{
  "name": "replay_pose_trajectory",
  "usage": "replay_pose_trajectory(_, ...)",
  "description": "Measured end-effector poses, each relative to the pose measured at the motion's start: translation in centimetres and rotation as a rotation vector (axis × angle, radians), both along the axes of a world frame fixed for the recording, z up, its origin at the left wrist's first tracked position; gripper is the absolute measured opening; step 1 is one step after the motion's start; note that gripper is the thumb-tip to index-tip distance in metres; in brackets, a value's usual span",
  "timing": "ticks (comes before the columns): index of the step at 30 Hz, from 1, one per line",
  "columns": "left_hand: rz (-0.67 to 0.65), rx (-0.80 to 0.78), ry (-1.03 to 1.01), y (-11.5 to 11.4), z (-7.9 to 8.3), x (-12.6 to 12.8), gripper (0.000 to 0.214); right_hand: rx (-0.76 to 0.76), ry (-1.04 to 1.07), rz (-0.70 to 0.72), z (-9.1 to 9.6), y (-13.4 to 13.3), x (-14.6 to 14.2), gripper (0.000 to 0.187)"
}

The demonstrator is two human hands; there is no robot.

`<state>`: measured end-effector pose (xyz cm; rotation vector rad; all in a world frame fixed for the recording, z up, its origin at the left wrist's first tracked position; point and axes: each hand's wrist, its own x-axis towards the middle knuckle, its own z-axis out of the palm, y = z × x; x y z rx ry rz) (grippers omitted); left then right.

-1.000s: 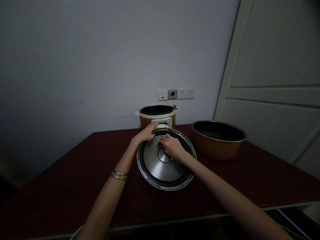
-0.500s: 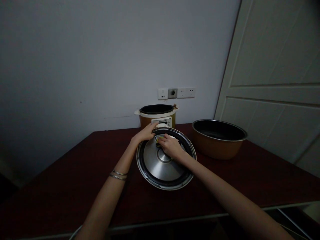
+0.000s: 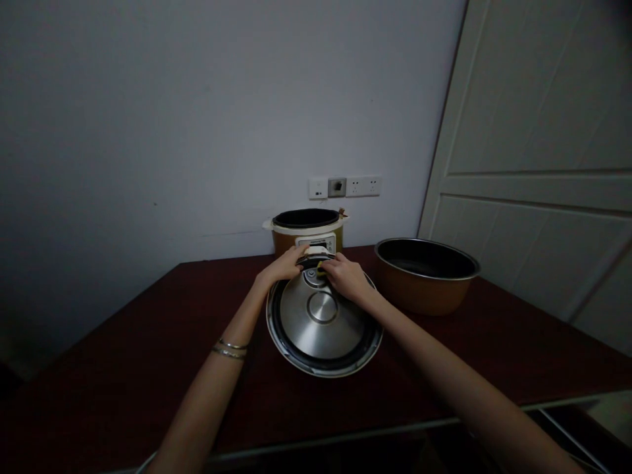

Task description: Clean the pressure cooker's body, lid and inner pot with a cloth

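A round metal pressure cooker lid point(image 3: 316, 332) is tilted with its inner face toward me, its lower rim low over the table. My left hand point(image 3: 284, 265) grips the lid's upper left edge by the white handle point(image 3: 318, 250). Pressed against the upper inside of the lid, my right hand point(image 3: 347, 276) is closed on a small yellow cloth or sponge point(image 3: 320, 268), mostly hidden by the fingers. Behind the lid stands the gold and white electric pressure cooker point(image 3: 284, 240), its top uncovered and dark inside.
A large orange-brown pot point(image 3: 427, 293) with a dark inside stands at the right on the dark red table point(image 3: 148, 342). Wall sockets point(image 3: 363, 186) are above the cooker. A white panelled door point(image 3: 533, 197) rises on the right.
My right hand has moved up and right across the lid's inside with the yellow cloth or sponge, uncovering the lid's centre. My left hand keeps its hold. The view has shifted slightly.
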<state>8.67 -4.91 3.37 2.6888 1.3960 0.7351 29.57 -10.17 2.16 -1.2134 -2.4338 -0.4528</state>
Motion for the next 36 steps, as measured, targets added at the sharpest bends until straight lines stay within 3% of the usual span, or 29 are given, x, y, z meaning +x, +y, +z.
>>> replay_pose_trajectory(9,-0.008,-0.016,-0.015,-0.1,0.2,0.1,0.064,-0.037,-0.047,-0.024,-2.8,-2.1,0.1,0.022)
replay_pose_trajectory(18,0.003,-0.019,-0.024,0.6,-0.4,-0.3,0.067,0.014,0.065,-0.094,-0.8,-1.5,-0.5,0.026)
replay_pose_trajectory(27,-0.003,-0.043,-0.087,0.6,-0.3,-0.3,0.067,-0.063,-0.008,-0.033,-2.5,-3.4,-1.4,0.024)
replay_pose_trajectory(33,-0.090,-0.062,-0.212,1.1,-0.6,-0.8,0.075,-0.076,0.066,-0.037,-2.1,-4.1,0.0,0.021)
replay_pose_trajectory(36,-0.036,-0.067,-0.241,0.4,0.3,-1.0,0.072,-0.083,0.088,-0.017,-1.9,-4.4,0.5,0.022)
